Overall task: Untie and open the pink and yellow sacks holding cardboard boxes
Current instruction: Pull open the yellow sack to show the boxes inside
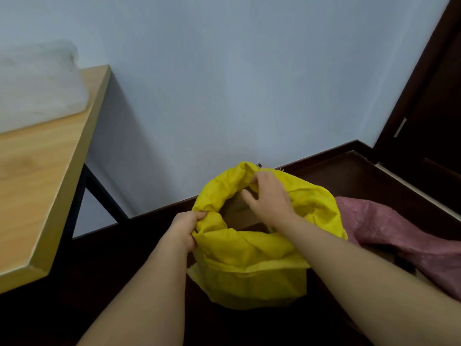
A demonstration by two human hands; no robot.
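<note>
Crinkly yellow fabric sack (249, 258) already open w/ brown cardboard box (239, 211) showing, left hand (185, 228) gripping rim at 9 o'clock, right hand (269, 196) pinching it at 12; crumpled pink sack (399, 236) at 3 o'clock looks slack, can't tell if untied.

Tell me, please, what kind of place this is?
Probably an indoor room in a home or office: a plain pale wall, a wooden table on a dark frame, and a dark floor with a dark skirting board.

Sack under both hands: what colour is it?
Bright yellow; the sack shows plainly in the head view, its only view.

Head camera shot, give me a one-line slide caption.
Both hands, left hand and right hand, grip the yellow sack rim, exposing a cardboard box.
</note>
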